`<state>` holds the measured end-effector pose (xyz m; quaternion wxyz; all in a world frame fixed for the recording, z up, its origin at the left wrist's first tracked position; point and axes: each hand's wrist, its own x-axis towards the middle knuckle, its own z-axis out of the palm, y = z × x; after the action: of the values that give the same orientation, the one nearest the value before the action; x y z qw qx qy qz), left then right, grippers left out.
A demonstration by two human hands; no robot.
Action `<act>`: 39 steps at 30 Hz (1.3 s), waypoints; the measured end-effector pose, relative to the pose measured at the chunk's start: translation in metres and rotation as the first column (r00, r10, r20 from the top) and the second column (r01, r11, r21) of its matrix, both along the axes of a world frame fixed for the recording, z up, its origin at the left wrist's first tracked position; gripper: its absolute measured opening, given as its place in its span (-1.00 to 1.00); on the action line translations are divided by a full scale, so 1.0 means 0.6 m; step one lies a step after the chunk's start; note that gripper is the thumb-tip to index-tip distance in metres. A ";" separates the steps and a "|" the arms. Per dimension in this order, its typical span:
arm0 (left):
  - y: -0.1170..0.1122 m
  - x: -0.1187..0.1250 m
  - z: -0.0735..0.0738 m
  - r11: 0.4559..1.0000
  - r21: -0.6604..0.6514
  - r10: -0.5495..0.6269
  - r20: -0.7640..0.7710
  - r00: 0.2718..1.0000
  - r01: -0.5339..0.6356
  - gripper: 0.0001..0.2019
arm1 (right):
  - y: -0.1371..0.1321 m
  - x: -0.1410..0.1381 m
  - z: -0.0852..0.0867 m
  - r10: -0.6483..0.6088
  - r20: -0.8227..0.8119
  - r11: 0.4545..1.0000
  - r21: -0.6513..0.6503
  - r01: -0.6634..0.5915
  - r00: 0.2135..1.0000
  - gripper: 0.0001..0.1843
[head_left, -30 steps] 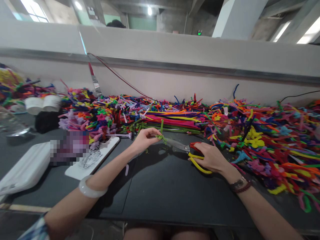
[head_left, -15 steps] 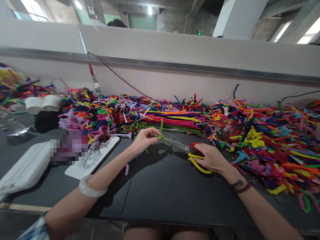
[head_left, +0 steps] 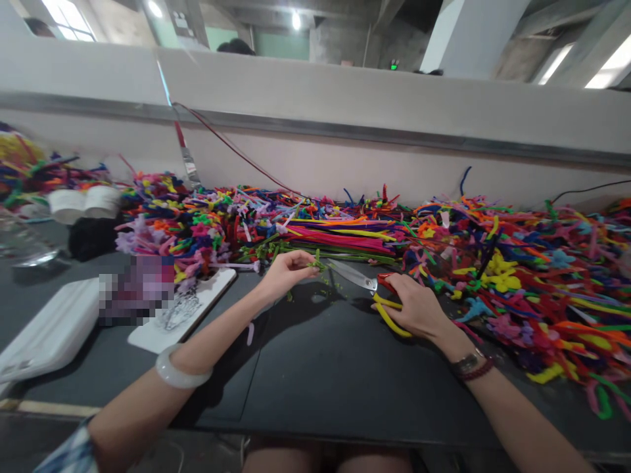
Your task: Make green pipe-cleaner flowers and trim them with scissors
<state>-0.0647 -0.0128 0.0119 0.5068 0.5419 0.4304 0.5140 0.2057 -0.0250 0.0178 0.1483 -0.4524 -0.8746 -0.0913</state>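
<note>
Between the thumb and fingers of my left hand (head_left: 290, 272) is a short green pipe cleaner piece (head_left: 319, 261), pinched above the table. My right hand (head_left: 411, 305) grips scissors (head_left: 389, 315) with red and yellow handles. Their metal blades point left, with the tips just right of the green piece and apart from it. Small green clippings (head_left: 328, 289) lie on the dark table (head_left: 335, 374) below. Behind my hands a bundle of straight pipe cleaners (head_left: 340, 236) in pink, yellow and green lies lengthwise.
Heaps of colourful pipe cleaner pieces (head_left: 532, 282) spread along the right and back. At left are a white power bank-like box (head_left: 54, 328), a phone-shaped white slab (head_left: 211, 289) and white cups (head_left: 101, 202). A pale partition (head_left: 315, 157) closes off the back.
The scissors have drawn back slightly from the green piece. The upright green end above my left fingers is now shorter. My left hand has hardly moved.
</note>
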 end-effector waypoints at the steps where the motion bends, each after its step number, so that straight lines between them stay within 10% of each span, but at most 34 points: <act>1: 0.000 0.000 0.000 1.000 -0.007 0.002 0.005 1.000 -0.002 -0.83 | 0.000 0.000 0.000 -0.001 0.001 1.000 0.011 0.001 1.000 -0.54; 29: -0.003 0.000 0.001 0.998 0.063 -0.004 -0.047 0.999 0.007 -0.82 | 0.000 -0.001 -0.005 0.062 0.030 0.998 0.005 -0.062 0.998 -0.64; 39: -0.006 -0.002 0.005 0.982 -0.168 -0.045 0.216 0.975 0.083 -0.79 | 0.007 0.005 0.002 -0.046 -0.005 0.990 0.130 0.046 0.999 -0.56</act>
<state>-0.0660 -0.0162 0.0152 0.6120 0.4509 0.4001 0.5119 0.2088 -0.0206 0.0190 0.1761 -0.4618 -0.8561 -0.1512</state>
